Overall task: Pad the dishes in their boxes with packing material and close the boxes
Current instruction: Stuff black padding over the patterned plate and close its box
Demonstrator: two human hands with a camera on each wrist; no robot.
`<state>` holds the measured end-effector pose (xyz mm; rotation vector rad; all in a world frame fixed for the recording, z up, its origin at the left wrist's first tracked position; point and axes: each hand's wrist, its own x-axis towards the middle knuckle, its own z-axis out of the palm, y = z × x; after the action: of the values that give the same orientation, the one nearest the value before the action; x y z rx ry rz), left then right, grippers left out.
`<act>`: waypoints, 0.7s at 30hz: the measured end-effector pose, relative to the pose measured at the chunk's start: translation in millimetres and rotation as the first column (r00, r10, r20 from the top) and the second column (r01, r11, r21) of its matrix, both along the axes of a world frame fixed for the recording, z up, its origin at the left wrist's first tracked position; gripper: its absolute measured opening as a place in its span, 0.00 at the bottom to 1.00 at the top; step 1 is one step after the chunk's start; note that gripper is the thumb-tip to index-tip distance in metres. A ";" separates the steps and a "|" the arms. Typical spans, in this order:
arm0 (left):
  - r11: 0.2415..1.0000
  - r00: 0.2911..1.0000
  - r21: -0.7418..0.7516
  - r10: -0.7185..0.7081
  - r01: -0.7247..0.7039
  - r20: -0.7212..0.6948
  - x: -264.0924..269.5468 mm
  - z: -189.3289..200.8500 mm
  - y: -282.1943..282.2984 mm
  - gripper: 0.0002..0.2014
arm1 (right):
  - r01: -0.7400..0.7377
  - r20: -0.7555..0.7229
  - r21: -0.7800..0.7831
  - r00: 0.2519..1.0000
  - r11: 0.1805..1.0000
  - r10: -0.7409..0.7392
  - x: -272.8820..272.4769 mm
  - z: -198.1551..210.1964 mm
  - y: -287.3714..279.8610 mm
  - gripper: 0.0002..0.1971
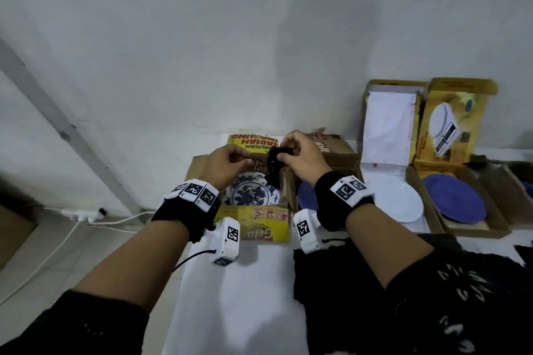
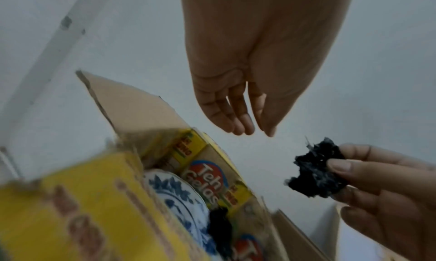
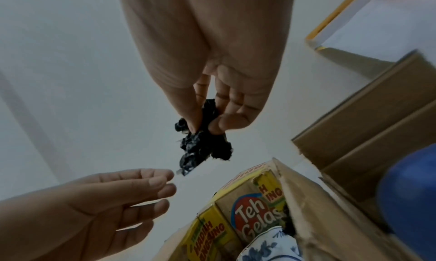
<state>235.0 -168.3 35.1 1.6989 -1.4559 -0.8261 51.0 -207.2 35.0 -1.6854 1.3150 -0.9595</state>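
One crumpled wad of black plastic packing (image 1: 277, 157), mid-frame in the head view, hangs pinched in my right hand (image 1: 302, 161) above the blue-and-white patterned plate (image 1: 251, 192) in its yellow printed cardboard box (image 1: 256, 228).

Left wrist view: my left hand (image 2: 238, 104) hangs slack-fingered and empty.

Right wrist view: thumb and fingertips (image 3: 218, 124) nip the wad; it looks featherlight, soft and springy, so I'd grip its bulk.
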 end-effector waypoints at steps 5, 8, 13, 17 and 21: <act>0.991 0.963 0.097 0.059 -0.087 0.263 53.3 -20.3 -28.0 0.07 | -0.018 -0.156 0.026 0.987 0.999 0.022 50.6 -5.8 -27.9 0.16; 0.983 0.950 0.156 0.047 -0.100 0.308 65.2 -32.7 -34.0 0.10 | -0.047 -0.255 0.101 0.964 0.994 0.072 75.8 -18.7 -38.8 0.12; 0.973 0.974 0.223 0.001 -0.053 0.227 74.1 -51.4 -41.5 0.11 | -0.221 -0.478 0.190 0.830 0.956 0.287 97.3 -31.7 -46.9 0.10; 0.963 0.998 0.269 0.004 -0.019 0.058 80.6 -61.6 -48.1 0.10 | -0.371 -0.551 0.331 0.671 0.868 0.497 112.0 -34.8 -54.7 0.16; 0.958 0.999 0.286 0.022 -0.008 -0.047 81.9 -64.4 -49.9 0.10 | -0.411 -0.617 0.506 0.441 0.758 0.651 121.2 -38.2 -63.6 0.17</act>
<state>316.9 -218.1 -29.2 1.8823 -1.3378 -1.1065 172.2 -270.8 -3.1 -2.1629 1.1567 0.4237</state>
